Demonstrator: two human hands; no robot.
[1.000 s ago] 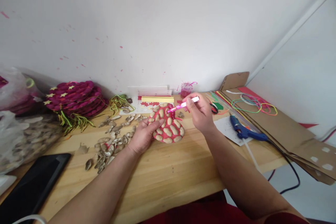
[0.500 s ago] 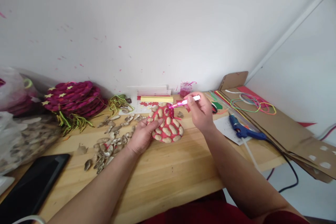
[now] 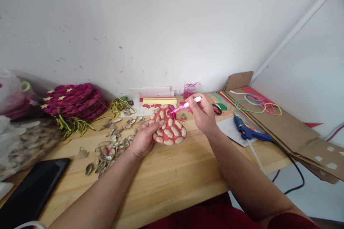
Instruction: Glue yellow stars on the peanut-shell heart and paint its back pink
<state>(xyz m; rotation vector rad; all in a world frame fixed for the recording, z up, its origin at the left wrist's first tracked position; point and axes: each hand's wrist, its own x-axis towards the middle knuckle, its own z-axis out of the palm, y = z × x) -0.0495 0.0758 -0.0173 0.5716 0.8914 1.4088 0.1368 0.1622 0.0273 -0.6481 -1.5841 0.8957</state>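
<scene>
My left hand (image 3: 145, 137) grips the left edge of a red, rounded piece (image 3: 170, 127) covered with peanut shells, thumb on top and fingers underneath. It is tilted up above the table. My right hand (image 3: 202, 112) pinches a paintbrush (image 3: 185, 106) with a white end and a pink-smeared handle. The brush tip touches the top part of the piece, where a few shells are wet with magenta paint. Behind my right hand a clear cup (image 3: 189, 90) of magenta paint stands against the wall.
Loose peanut shells (image 3: 110, 152) lie left of my left hand. Farther left are purple braided discs (image 3: 77, 102) with stars, a bag of shells (image 3: 34, 143) and a black tablet (image 3: 34, 189). At right are scissors (image 3: 217, 109), a blue glue gun (image 3: 249, 132) and cardboard (image 3: 285, 125).
The brush tip has shifted slightly left and down on the painted shells. Both hands and the piece sit a little farther left in view, and the camera has moved slightly.
</scene>
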